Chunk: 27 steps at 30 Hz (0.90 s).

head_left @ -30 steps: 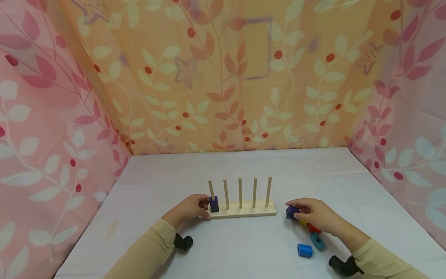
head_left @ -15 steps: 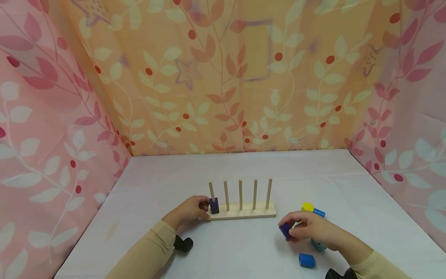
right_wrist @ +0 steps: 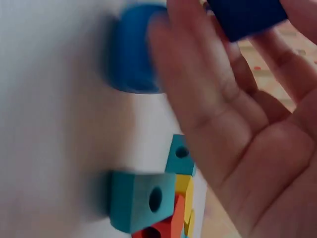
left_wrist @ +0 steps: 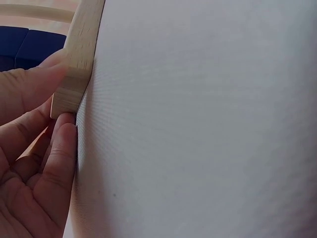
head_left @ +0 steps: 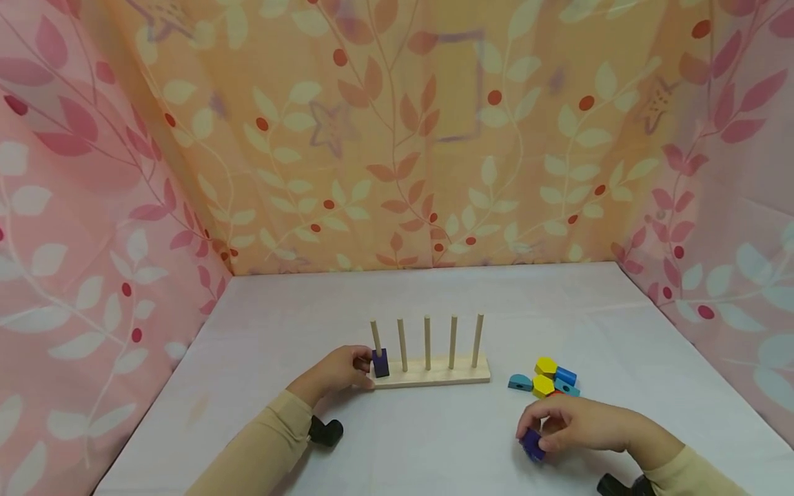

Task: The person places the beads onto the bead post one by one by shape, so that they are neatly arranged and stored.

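Note:
A wooden peg base (head_left: 434, 375) with several upright pegs stands mid-table. A dark blue block (head_left: 380, 362) sits on its leftmost peg. My left hand (head_left: 358, 365) pinches the base's left end (left_wrist: 74, 84), thumb on top and fingers (left_wrist: 54, 163) at the edge. My right hand (head_left: 537, 435) is near the table's front right and holds another dark blue block (head_left: 532, 445) in its fingertips; that block (right_wrist: 245, 17) shows at the top of the right wrist view. A blue cylinder (right_wrist: 131, 49) lies just beyond the fingers (right_wrist: 198, 99).
A small pile of yellow, blue, teal and red blocks (head_left: 546, 382) lies to the right of the base; a teal block with a hole (right_wrist: 136, 201) shows up close. Patterned cloth walls (head_left: 93, 241) close in the white table (head_left: 434, 296) on three sides.
My right hand has drawn back from the pile toward the table's front, carrying the dark blue block and uncovering the pile. The left hand has kept its hold on the base.

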Motion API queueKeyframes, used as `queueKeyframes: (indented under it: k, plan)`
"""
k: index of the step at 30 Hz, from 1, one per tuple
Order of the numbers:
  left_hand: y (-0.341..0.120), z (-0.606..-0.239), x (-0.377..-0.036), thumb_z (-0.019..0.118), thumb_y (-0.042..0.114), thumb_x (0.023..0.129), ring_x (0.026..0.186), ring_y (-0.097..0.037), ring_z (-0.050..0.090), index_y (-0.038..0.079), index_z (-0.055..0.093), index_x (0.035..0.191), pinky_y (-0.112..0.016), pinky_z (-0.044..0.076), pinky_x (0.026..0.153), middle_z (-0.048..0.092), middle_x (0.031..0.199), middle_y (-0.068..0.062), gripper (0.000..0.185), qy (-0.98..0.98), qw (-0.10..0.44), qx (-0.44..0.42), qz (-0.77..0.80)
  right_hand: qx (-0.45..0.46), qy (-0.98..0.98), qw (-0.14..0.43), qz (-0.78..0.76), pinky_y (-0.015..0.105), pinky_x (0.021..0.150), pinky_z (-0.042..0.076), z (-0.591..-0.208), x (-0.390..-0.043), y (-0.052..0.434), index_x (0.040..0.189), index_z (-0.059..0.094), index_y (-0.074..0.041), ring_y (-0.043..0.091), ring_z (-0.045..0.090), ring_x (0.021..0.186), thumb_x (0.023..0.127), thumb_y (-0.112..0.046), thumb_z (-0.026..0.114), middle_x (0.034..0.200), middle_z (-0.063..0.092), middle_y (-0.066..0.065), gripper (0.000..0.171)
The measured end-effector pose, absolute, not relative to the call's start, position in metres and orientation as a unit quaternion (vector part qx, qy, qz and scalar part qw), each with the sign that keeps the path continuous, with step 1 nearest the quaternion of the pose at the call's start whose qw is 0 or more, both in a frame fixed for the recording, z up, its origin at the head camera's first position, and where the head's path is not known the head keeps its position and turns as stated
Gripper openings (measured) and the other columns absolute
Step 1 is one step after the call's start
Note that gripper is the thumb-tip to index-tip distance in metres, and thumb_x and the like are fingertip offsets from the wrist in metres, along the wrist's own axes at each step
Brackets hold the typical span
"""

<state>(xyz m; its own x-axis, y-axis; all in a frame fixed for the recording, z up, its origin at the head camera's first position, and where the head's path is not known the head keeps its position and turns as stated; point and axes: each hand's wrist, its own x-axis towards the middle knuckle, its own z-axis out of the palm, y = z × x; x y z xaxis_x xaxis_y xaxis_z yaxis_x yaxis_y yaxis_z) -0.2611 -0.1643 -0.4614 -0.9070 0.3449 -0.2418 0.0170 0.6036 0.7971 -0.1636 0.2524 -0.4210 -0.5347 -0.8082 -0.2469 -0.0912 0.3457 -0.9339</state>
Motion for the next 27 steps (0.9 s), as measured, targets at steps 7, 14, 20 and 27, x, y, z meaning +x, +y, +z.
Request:
queueKeyframes:
  k: [7, 14, 20, 27]
  plan:
    - [-0.165, -0.462, -0.263, 0.081, 0.006, 0.064, 0.084, -0.016, 0.052, 0.007, 0.059, 0.104, -0.028, 0.043, 0.072, 0.058, 0.090, -0.002, 0.046, 0.874, 0.193, 0.103, 0.435, -0.264, 0.770, 0.330, -0.479, 0.025, 0.072, 0.045, -0.419, -0.173, 0.253, 0.116, 0.056, -0.005, 0.020, 0.049, 0.090, 0.090, -0.015, 0.056, 0.106, 0.055, 0.012, 0.027]
    - [-0.166, -0.463, -0.264, 0.081, 0.007, 0.065, 0.084, -0.016, 0.052, 0.007, 0.059, 0.105, -0.028, 0.044, 0.070, 0.058, 0.089, -0.002, 0.045, 0.873, 0.195, 0.107, 0.434, -0.224, 0.790, 0.293, -0.490, 0.030, 0.070, 0.049, -0.425, -0.177, 0.242, 0.116, 0.058, -0.007, 0.023, 0.052, 0.087, 0.088, -0.019, 0.060, 0.105, 0.053, 0.012, 0.030]
    - [-0.166, -0.463, -0.265, 0.081, 0.007, 0.065, 0.083, -0.016, 0.052, 0.008, 0.060, 0.102, -0.028, 0.043, 0.070, 0.058, 0.088, -0.002, 0.043, 0.876, 0.190, 0.111, 0.429, -0.240, 0.791, 0.283, -0.487, 0.026, 0.072, 0.048, -0.430, -0.180, 0.221, 0.112, 0.061, -0.011, 0.021, 0.053, 0.088, 0.084, -0.019, 0.066, 0.108, 0.054, 0.010, 0.030]
    - [-0.166, -0.464, -0.265, 0.081, 0.008, 0.065, 0.083, -0.015, 0.052, 0.009, 0.060, 0.103, -0.028, 0.043, 0.070, 0.058, 0.088, -0.001, 0.043, 0.877, 0.189, 0.109, 0.427, -0.232, 0.789, 0.274, -0.499, 0.026, 0.074, 0.048, -0.430, -0.186, 0.188, 0.113, 0.060, -0.011, 0.023, 0.054, 0.087, 0.080, -0.016, 0.070, 0.105, 0.054, 0.009, 0.035]
